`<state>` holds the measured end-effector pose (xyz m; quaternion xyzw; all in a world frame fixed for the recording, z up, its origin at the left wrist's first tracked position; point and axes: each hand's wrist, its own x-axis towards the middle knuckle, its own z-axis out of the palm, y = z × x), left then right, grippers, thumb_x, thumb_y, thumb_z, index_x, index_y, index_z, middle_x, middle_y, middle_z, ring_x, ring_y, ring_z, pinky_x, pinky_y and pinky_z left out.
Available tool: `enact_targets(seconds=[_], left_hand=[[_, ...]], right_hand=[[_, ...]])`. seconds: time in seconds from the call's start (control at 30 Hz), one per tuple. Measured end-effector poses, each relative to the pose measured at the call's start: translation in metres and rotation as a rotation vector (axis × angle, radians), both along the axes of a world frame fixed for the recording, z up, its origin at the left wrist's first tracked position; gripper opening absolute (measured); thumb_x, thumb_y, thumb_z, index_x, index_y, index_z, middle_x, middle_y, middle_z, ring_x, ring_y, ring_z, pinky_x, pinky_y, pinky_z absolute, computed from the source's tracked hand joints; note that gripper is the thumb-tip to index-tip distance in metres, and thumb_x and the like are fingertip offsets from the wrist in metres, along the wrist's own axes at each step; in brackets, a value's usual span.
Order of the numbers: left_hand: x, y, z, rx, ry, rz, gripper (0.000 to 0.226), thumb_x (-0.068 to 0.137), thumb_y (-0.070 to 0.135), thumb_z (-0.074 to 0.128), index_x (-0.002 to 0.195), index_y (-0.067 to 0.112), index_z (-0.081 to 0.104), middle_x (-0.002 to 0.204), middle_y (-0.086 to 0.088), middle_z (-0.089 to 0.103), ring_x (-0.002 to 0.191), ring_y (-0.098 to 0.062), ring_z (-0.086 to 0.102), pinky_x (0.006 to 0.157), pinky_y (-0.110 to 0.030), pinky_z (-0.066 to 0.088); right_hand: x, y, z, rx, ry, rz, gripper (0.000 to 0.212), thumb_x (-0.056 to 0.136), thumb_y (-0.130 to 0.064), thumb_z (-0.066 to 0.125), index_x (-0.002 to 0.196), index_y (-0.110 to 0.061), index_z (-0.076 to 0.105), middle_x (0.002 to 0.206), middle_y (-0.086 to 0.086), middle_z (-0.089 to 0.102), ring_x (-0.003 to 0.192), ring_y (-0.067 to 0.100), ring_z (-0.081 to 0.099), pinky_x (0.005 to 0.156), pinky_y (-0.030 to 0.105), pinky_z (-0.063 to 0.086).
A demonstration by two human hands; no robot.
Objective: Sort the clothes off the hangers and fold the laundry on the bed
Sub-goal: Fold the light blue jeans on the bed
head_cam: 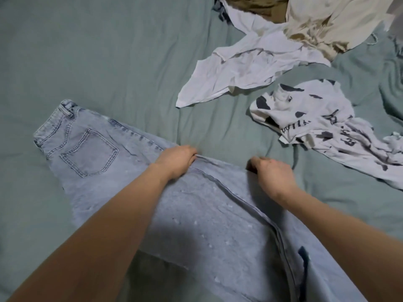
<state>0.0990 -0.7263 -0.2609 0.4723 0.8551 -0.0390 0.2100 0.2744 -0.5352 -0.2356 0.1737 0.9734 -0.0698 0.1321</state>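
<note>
Light blue jeans [91, 153] lie flat on the green bed sheet [109, 51], waistband at the far left, back pocket up, legs running toward the lower right. My left hand [176, 159] grips the far edge of the upper leg near its middle. My right hand [272, 171] grips the same far edge a little further right. Both hands have their fingers curled over the denim edge. My forearms cross over the legs from the bottom of the view.
A crumpled white shirt [235, 73] lies beyond the jeans at upper right. A white garment with dark patches [316, 118] sits to the right. A cream and tan pile [322, 20] fills the top right corner.
</note>
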Motion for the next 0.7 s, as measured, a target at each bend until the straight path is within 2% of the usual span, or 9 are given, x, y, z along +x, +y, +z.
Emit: enact_targets(seconds=[0.07, 0.13, 0.2, 0.27, 0.3, 0.4, 0.53, 0.63, 0.7], left_hand=[[-0.018, -0.002, -0.005, -0.037, 0.018, 0.025, 0.022, 0.100, 0.021, 0.040, 0.106, 0.009, 0.057, 0.117, -0.014, 0.060, 0.108, -0.033, 0.057, 0.083, -0.037, 0.042], [-0.037, -0.005, -0.007, -0.120, 0.055, 0.002, 0.020, 0.094, 0.018, 0.045, 0.108, 0.014, 0.058, 0.118, -0.010, 0.060, 0.109, -0.031, 0.058, 0.085, -0.036, 0.044], [-0.053, -0.011, -0.008, -0.220, 0.109, -0.023, 0.024, 0.090, 0.018, 0.048, 0.111, 0.020, 0.059, 0.120, -0.005, 0.060, 0.113, -0.027, 0.058, 0.088, -0.034, 0.044], [-0.068, -0.018, -0.009, -0.259, 0.168, -0.009, 0.025, 0.091, 0.016, 0.049, 0.113, 0.020, 0.061, 0.121, -0.004, 0.061, 0.114, -0.026, 0.058, 0.088, -0.033, 0.044], [-0.078, -0.022, -0.012, -0.248, 0.172, 0.021, 0.023, 0.092, 0.016, 0.049, 0.111, 0.019, 0.062, 0.121, -0.007, 0.061, 0.113, -0.028, 0.059, 0.087, -0.033, 0.044], [-0.108, -0.040, -0.014, -0.259, 0.131, 0.101, 0.020, 0.094, 0.022, 0.050, 0.107, 0.014, 0.063, 0.118, -0.013, 0.063, 0.109, -0.032, 0.060, 0.083, -0.034, 0.047], [-0.152, -0.078, -0.019, -0.340, 0.064, 0.075, 0.020, 0.091, 0.022, 0.051, 0.107, 0.018, 0.062, 0.116, -0.008, 0.061, 0.104, -0.030, 0.061, 0.073, -0.030, 0.046], [-0.168, -0.092, -0.015, -0.202, 0.111, 0.163, 0.017, 0.092, 0.020, 0.053, 0.104, 0.013, 0.063, 0.112, -0.013, 0.062, 0.101, -0.033, 0.061, 0.072, -0.032, 0.046], [-0.164, -0.096, -0.018, 0.028, 0.188, 0.290, 0.014, 0.095, 0.018, 0.051, 0.100, 0.009, 0.060, 0.107, -0.015, 0.058, 0.097, -0.036, 0.060, 0.072, -0.037, 0.043]], right_hand=[[-0.018, -0.008, 0.001, -0.004, 0.103, 0.109, 0.014, 0.079, -0.005, 0.064, 0.089, -0.013, 0.057, 0.083, 0.006, 0.060, 0.075, 0.030, 0.063, 0.053, 0.029, 0.033], [-0.045, -0.029, 0.004, -0.060, 0.188, 0.210, 0.020, 0.071, -0.005, 0.074, 0.077, -0.011, 0.055, 0.071, 0.008, 0.057, 0.062, 0.030, 0.060, 0.049, 0.027, 0.026], [-0.080, -0.059, 0.000, -0.172, 0.234, 0.288, 0.008, 0.084, -0.006, 0.062, 0.089, -0.008, 0.057, 0.086, 0.012, 0.060, 0.081, 0.033, 0.061, 0.058, 0.034, 0.036], [-0.113, -0.090, -0.009, -0.218, 0.208, 0.306, 0.015, 0.094, -0.007, 0.047, 0.107, -0.007, 0.054, 0.108, 0.015, 0.058, 0.103, 0.033, 0.055, 0.079, 0.038, 0.039], [-0.128, -0.102, -0.012, -0.235, 0.180, 0.284, 0.019, 0.095, -0.007, 0.044, 0.112, -0.006, 0.051, 0.114, 0.015, 0.056, 0.108, 0.032, 0.053, 0.084, 0.037, 0.037], [-0.162, -0.124, -0.030, -0.317, 0.124, 0.200, 0.018, 0.096, -0.007, 0.041, 0.113, -0.004, 0.047, 0.120, 0.018, 0.055, 0.111, 0.033, 0.053, 0.085, 0.037, 0.036], [-0.182, -0.137, -0.054, -0.403, 0.061, 0.015, 0.023, 0.098, -0.023, 0.043, 0.107, -0.005, 0.055, 0.114, 0.021, 0.061, 0.107, 0.036, 0.057, 0.081, 0.037, 0.043], [-0.190, -0.135, -0.059, -0.387, 0.116, -0.031, 0.021, 0.095, -0.026, 0.049, 0.096, -0.010, 0.063, 0.106, 0.017, 0.066, 0.103, 0.035, 0.058, 0.074, 0.036, 0.043], [-0.195, -0.127, -0.057, -0.356, 0.240, -0.052, 0.019, 0.094, -0.024, 0.051, 0.090, -0.010, 0.065, 0.099, 0.014, 0.066, 0.098, 0.035, 0.058, 0.068, 0.035, 0.040]])
